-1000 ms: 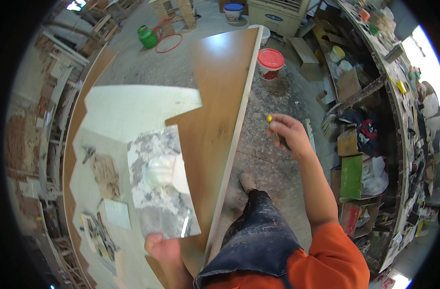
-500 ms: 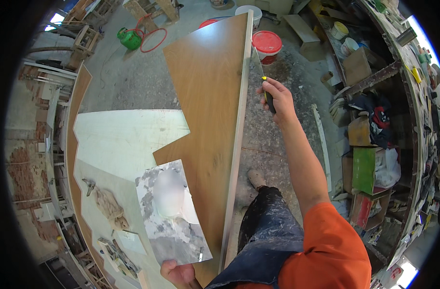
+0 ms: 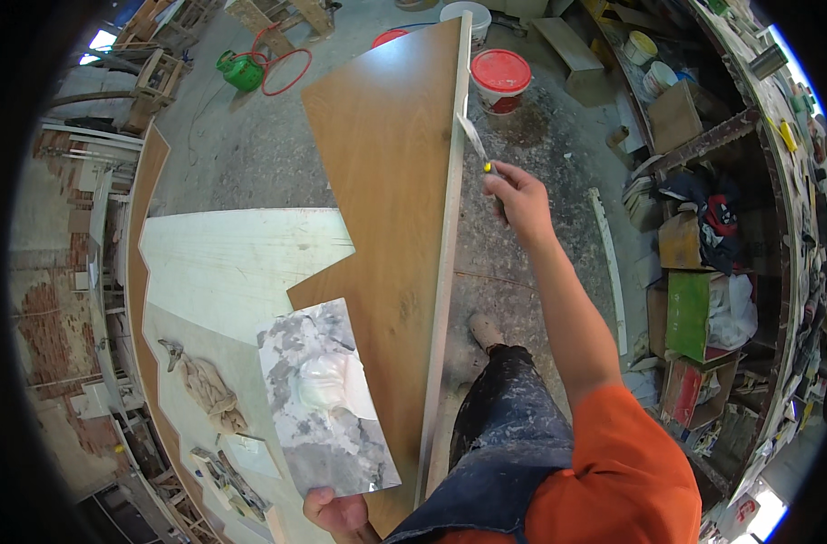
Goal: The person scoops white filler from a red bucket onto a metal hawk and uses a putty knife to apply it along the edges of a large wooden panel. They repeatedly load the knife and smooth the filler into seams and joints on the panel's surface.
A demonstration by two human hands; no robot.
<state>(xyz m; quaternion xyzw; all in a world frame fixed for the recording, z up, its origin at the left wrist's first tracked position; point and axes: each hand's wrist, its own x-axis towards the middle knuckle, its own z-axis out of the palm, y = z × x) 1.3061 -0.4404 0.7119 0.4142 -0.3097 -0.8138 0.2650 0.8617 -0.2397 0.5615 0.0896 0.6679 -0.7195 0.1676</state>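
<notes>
Right hand [image 3: 515, 192] gripped putty knife [image 3: 472, 138] against far panel edge [image 3: 448, 227] | left hand [image 3: 339, 513] fingers clasped filler-loaded board [image 3: 327, 399] near, keeping filler within reach.

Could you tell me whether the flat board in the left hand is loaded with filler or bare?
Loaded: the flat board held by the left hand carries a glossy whitish mound near its middle, with grey smears around it.

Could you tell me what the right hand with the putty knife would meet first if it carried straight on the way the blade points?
Probably the pale edge of the brown wooden board: the putty knife in the right hand already seems to touch it, though depth is unclear.
</notes>
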